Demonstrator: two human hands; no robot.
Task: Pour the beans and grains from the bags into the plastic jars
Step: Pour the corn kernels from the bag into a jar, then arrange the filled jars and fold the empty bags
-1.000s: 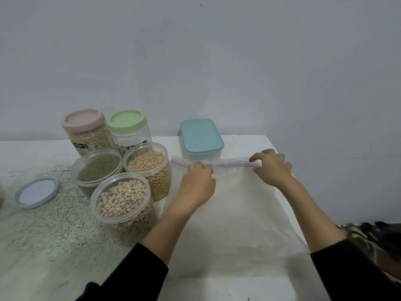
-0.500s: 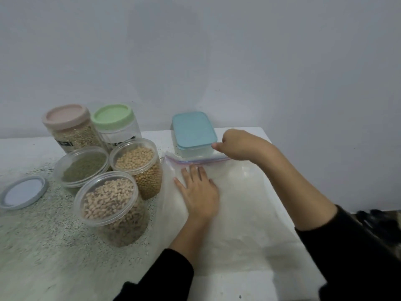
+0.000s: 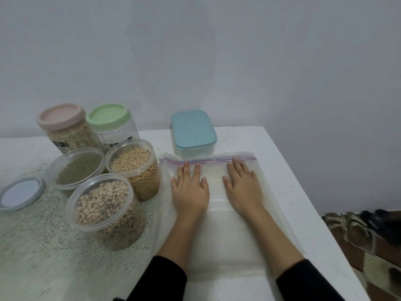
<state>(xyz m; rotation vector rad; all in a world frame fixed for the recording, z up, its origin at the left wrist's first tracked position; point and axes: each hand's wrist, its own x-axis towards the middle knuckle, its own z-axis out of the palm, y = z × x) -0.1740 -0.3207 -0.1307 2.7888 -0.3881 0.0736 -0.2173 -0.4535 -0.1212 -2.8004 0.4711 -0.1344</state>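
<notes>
Hands lie flat, palms down, on an empty zip bag [image 3: 219, 224] spread across the right part of the desk [image 3: 280, 170]. Left hand [image 3: 189, 192] and right hand [image 3: 244, 187] rest side by side with fingers straight, tips at the coloured zip strip [image 3: 208, 160] along the bag's far edge; neither grip holds anything.

Left of the bag stand three open jars: speckled beans [image 3: 104, 205] nearest, round pale beans [image 3: 133, 165] behind it, fine green grain [image 3: 77, 167] further left. Two capped jars stand at the far side, pink-lidded [image 3: 61, 118] and green-lidded [image 3: 109, 116]. A loose grey lid [image 3: 20, 193] lies at the left edge. A blue-lidded box [image 3: 193, 129] sits just beyond the zip strip.

Judgement: the bag looks spent, so pouring from it appears finished. The film is thin, limp, light and likely slippery; it will slide and crumple under a one-sided pull. Best hold is the stiffer zip strip, pinched at both ends.
</notes>
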